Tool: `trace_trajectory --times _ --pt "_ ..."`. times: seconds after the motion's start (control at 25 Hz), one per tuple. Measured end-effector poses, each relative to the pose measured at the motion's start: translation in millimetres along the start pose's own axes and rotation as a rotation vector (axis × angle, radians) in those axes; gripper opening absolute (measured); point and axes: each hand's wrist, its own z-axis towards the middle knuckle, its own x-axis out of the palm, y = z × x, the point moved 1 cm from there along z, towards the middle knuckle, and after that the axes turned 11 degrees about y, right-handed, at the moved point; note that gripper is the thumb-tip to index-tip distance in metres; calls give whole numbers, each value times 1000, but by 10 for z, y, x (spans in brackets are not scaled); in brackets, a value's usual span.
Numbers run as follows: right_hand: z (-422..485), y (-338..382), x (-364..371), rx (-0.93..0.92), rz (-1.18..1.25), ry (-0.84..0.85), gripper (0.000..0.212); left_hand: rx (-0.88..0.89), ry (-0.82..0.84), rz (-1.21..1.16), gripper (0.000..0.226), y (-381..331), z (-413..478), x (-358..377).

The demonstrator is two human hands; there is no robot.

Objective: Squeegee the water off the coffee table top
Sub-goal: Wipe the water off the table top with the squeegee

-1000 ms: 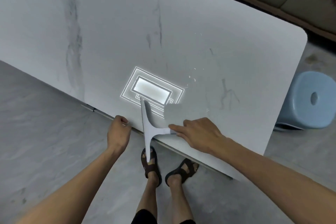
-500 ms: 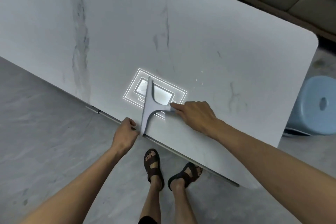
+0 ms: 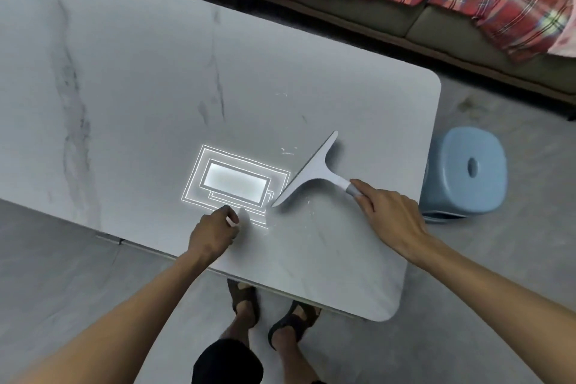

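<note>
On coffee table top (image 3: 131, 78) | right hand (image 3: 394, 215) grips squeegee (image 3: 311, 170) handle | left hand (image 3: 212, 232) curled (fingertips down) beside blade

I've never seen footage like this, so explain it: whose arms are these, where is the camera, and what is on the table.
There is no machine here. A camera worn on a person's head looks down at their own arms. The right hand holds a white squeegee by its handle, its blade on the marble-look coffee table. The left hand rests on the table near the front edge. Small water streaks lie by the blade. The bright rectangle is a reflected ceiling light. A blue stool stands beside the table.
</note>
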Motion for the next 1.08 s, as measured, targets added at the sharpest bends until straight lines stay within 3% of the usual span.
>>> trace_trajectory --times 0.24,0.4,0.52,0.64,0.76,0.92,1.08 --pt "992 205 -523 171 506 86 28 23 -130 -30 22 -442 577 -588" --pt "2202 383 -954 166 378 -13 44 78 -107 19 27 -764 1270 -887" --pt "3179 489 -1233 181 350 -29 47 94 -31 110 18 -924 1721 -985" --pt "3706 619 -1235 200 365 0 47 51 46 214 47 -989 1910 -969" --pt "3584 648 -994 186 319 50 52 47 105 361 44 -1040 1955 -974" --pt "2813 391 -749 112 253 77 58 -40 228 364 46 -1163 2043 -1085" --pt "2087 74 -622 109 179 212 61 -35 221 363 51 -1124 2053 -1061"
